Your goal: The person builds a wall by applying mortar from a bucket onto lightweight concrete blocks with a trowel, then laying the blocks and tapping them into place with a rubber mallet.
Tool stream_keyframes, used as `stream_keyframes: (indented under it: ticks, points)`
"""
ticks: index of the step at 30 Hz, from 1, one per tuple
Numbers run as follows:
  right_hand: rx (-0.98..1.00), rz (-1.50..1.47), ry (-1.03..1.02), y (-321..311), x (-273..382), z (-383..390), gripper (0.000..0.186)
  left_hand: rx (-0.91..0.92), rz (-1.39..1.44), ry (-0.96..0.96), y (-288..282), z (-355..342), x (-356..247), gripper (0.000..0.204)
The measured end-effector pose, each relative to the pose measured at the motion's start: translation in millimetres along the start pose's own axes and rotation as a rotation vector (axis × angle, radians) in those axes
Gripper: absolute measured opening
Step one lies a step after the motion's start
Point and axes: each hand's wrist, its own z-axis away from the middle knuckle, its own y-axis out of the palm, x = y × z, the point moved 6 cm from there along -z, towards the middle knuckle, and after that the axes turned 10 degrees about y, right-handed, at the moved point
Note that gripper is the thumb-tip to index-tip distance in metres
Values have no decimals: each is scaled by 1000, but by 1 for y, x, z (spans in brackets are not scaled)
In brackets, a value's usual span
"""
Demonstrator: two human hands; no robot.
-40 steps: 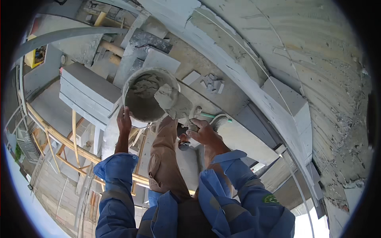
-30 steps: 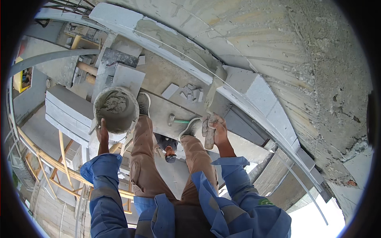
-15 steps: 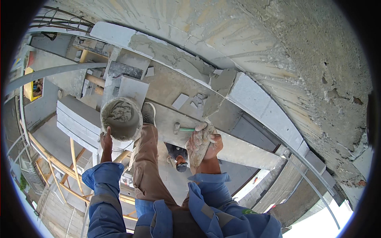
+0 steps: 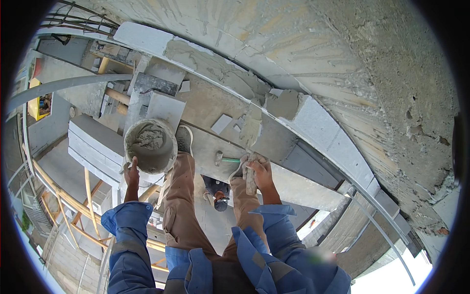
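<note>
Concrete wall (image 4: pixel 362 63) | left grip (image 4: pixel 131 172) clasps bucket (image 4: pixel 165 158) | right grip (image 4: pixel 259 169) wraps trowel handle (image 4: pixel 250 183)

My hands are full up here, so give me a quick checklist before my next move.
1. Bucket held: ok, left hand at its rim.
2. Mortar in it: ok, some remains.
3. Trowel held: ok, right hand around its handle.
4. Trowel clear of the pale block row: cannot tell, they meet in this view.
5. Footing clear: not ok, a green-handled hammer lies between your shoes.
6. Nobody below: not ok, a person shows past the board's edge.
</note>
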Motion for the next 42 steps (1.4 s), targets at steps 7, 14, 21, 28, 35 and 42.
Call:
stream_keyframes:
  ticks: [7, 14, 21, 28, 35, 42]
  points:
    - [101, 354, -164, -53, 45, 83, 23, -36, -144, 33, 2, -14, 15, 102]
    - [198, -358, -66, 5, 27, 15, 24, -38, -114, 41, 3, -10, 13, 100]
    - [188, -697, -177, 47, 37, 0, 37, -65, 15, 21, 1, 6, -10, 101]
    - [124, -502, -295, 42, 47, 49, 39, -41, -70, 7, 1, -6, 6, 103]
    - [210, -358, -230, 31, 21, 68, 32, 2, -25, -8, 3, -9, 12, 98]
    - [57, -261, -21, 0, 6, 30, 23, -51, -85, 51, 1, -13, 9, 93]
